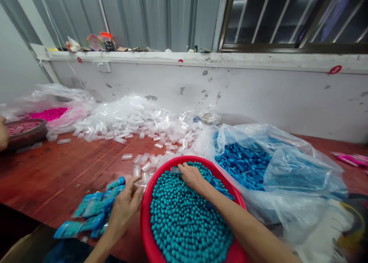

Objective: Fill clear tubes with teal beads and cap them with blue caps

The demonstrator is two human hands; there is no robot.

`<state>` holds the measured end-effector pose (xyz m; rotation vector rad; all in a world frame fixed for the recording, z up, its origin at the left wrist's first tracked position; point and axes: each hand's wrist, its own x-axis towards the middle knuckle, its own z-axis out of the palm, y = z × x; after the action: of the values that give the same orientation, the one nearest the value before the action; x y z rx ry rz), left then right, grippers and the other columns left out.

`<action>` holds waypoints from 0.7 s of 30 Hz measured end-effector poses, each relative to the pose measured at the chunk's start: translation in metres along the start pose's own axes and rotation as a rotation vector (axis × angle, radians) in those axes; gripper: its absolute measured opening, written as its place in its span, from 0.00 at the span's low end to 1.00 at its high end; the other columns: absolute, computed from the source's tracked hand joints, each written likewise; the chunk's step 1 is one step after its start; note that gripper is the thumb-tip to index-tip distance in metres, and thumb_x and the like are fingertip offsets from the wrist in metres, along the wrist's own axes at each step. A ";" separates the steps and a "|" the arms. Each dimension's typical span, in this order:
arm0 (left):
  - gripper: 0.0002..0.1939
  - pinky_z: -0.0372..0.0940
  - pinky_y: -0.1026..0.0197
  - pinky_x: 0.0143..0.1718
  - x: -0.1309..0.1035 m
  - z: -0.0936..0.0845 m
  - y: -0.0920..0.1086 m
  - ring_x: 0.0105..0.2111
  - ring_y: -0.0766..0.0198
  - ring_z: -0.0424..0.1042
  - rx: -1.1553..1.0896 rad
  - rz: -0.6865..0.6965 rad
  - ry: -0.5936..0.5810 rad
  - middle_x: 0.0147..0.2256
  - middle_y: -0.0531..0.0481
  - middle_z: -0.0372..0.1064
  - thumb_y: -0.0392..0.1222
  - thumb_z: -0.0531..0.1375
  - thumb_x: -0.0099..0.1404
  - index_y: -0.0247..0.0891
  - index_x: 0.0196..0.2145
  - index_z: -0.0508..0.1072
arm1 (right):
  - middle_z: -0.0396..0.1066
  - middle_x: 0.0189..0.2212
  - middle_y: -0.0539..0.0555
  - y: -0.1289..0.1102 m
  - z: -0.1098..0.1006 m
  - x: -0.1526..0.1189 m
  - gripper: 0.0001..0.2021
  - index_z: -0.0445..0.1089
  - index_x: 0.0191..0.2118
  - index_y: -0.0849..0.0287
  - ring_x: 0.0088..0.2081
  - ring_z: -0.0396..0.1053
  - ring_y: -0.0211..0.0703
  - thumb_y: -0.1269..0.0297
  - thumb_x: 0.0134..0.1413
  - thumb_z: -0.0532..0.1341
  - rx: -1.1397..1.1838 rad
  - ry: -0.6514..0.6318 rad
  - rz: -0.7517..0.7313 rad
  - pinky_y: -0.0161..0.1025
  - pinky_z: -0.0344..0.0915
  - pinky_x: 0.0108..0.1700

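Note:
A red basin [145, 217] full of teal beads [184, 217] stands before me, with some blue caps [220, 186] along its right side. My right hand [191, 175] is inside it, closed on a small clear plastic container [175, 170] at the surface of the beads. Left of the basin, my left hand [126, 201] is slightly blurred, its fingers apart and nothing visible in them. Its fingertips are close to loose clear containers [137, 170]. Beside that hand lie several bead-filled containers with blue ends [92, 205].
Clear containers [129, 117] are heaped along the wall. An open plastic bag of blue caps [244, 163] lies right of the basin. At far left, another person's hand [2, 134] is by a brown bowl [25, 136], near a bag of pink pieces [48, 113].

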<state>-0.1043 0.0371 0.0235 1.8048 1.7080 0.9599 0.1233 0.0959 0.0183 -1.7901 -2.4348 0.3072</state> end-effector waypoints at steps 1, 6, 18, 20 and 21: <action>0.24 0.61 0.62 0.25 0.001 0.010 0.011 0.24 0.62 0.66 -0.118 -0.022 -0.047 0.26 0.52 0.65 0.50 0.48 0.59 0.35 0.50 0.59 | 0.65 0.41 0.59 0.000 0.000 0.000 0.11 0.62 0.43 0.61 0.41 0.65 0.47 0.72 0.56 0.49 0.025 -0.007 -0.007 0.39 0.59 0.39; 0.24 0.60 0.65 0.24 0.004 0.048 0.047 0.24 0.67 0.64 -0.351 -0.034 -0.167 0.35 0.48 0.64 0.48 0.53 0.56 0.36 0.50 0.58 | 0.68 0.32 0.51 0.000 -0.007 -0.035 0.09 0.62 0.37 0.59 0.35 0.66 0.40 0.61 0.57 0.49 0.186 -0.083 -0.107 0.33 0.60 0.34; 0.10 0.51 0.71 0.14 -0.001 0.071 0.050 0.15 0.73 0.58 -0.653 -0.125 -0.591 0.18 0.60 0.56 0.47 0.52 0.56 0.37 0.28 0.60 | 0.61 0.22 0.44 -0.001 -0.008 -0.102 0.03 0.57 0.32 0.58 0.15 0.51 0.27 0.70 0.51 0.49 1.088 -0.420 0.049 0.25 0.47 0.15; 0.10 0.52 0.71 0.15 0.006 0.063 0.049 0.15 0.73 0.58 -0.638 -0.154 -0.452 0.16 0.61 0.55 0.48 0.51 0.57 0.38 0.27 0.59 | 0.62 0.22 0.44 0.002 -0.009 -0.112 0.03 0.57 0.32 0.58 0.15 0.50 0.28 0.67 0.53 0.48 1.072 -0.436 0.066 0.26 0.47 0.15; 0.10 0.52 0.71 0.14 0.011 0.059 0.049 0.14 0.72 0.58 -0.605 -0.152 -0.399 0.15 0.61 0.55 0.48 0.51 0.57 0.38 0.27 0.59 | 0.62 0.23 0.45 0.003 -0.008 -0.118 0.04 0.57 0.32 0.57 0.15 0.52 0.29 0.66 0.54 0.47 1.041 -0.429 0.064 0.26 0.49 0.16</action>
<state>-0.0281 0.0501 0.0237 1.3319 1.1306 0.8585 0.1634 -0.0143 0.0296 -1.3523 -1.7615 1.7101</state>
